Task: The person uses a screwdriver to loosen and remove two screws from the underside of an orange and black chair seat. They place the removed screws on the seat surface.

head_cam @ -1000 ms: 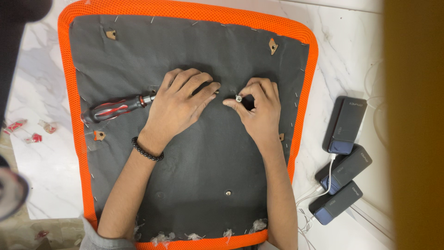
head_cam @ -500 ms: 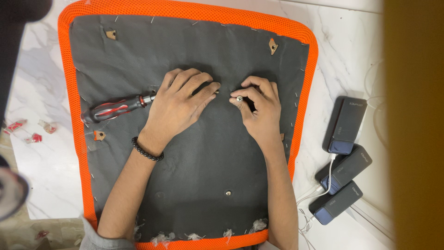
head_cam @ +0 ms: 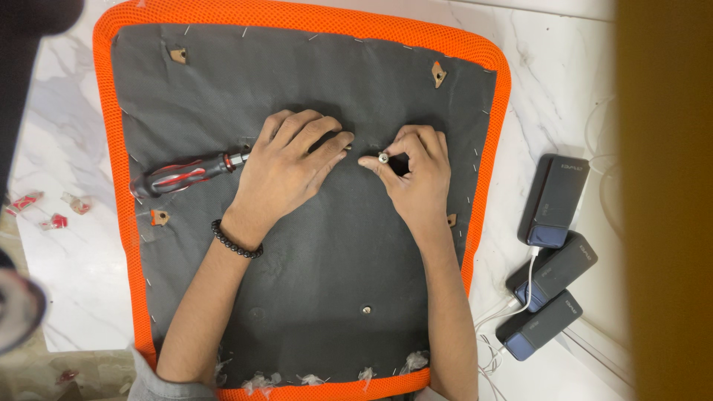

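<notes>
The right hand is pinching a small silver bolt between thumb and forefinger, the other fingers curled in behind, and the bolt's round head is sitting at the fingertips just above the dark grey fabric underside of an upturned seat cushion. Compared with a second ago, the bolt is being held at nearly the same spot near the middle of the panel, and the fingers around it are shifting only slightly, which reads as small turning or seating work at one point rather than a move elsewhere. The left hand is pressing flat on the fabric just beside it, fingers together and stretched toward the bolt, clamped on nothing; it is keeping the same place as before, a black bead bracelet circling the wrist. Touching the heel of that hand, a red-and-black screwdriver is lying unmoved on the fabric, its shaft running under the palm edge. Farther out, another bolt head is showing lower in the panel, brown tabs are dotting the corners, and the orange mesh border is framing everything. Three dark power banks with white cables are resting on the marble floor well to the right.
</notes>
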